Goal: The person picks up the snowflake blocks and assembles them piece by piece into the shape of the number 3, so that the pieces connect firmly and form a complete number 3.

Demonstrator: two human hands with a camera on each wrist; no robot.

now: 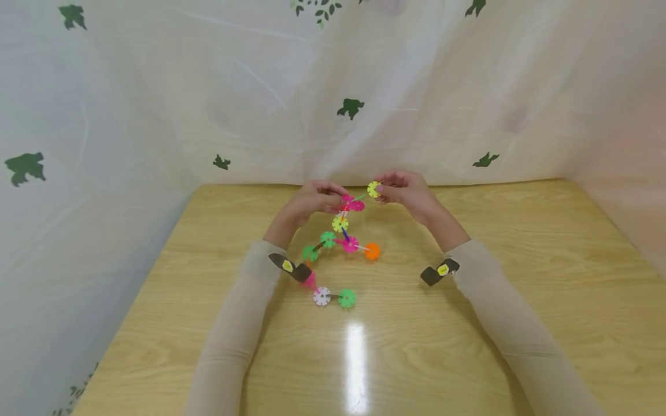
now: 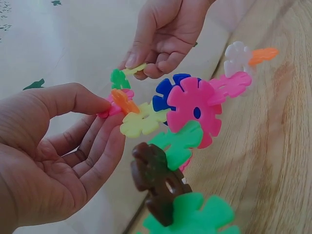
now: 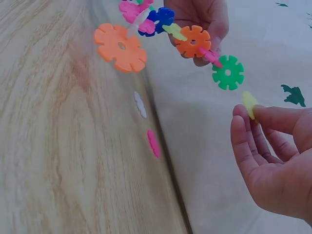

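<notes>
A branching chain of slotted flower-shaped plastic discs hangs from my left hand (image 1: 318, 199), whose thumb and fingers pinch a pink disc (image 2: 116, 103) near its upper end. Beyond that pinch, a green disc (image 3: 228, 72) sticks out as the end piece. My right hand (image 1: 408, 193) pinches a loose yellow disc (image 3: 249, 104) between thumb and fingertips, a small gap from the green one in the right wrist view. Lower in the chain are an orange disc (image 1: 372, 251), a brown disc (image 2: 156, 183) and a blue disc (image 2: 165, 95).
On the wooden table (image 1: 468, 346), near its back edge, lie a loose white disc (image 3: 140, 104) and a loose pink disc (image 3: 153, 143). A pale curtain (image 1: 260, 86) with green leaf shapes hangs right behind the table. The chain's white disc (image 1: 322, 296) is toward the front.
</notes>
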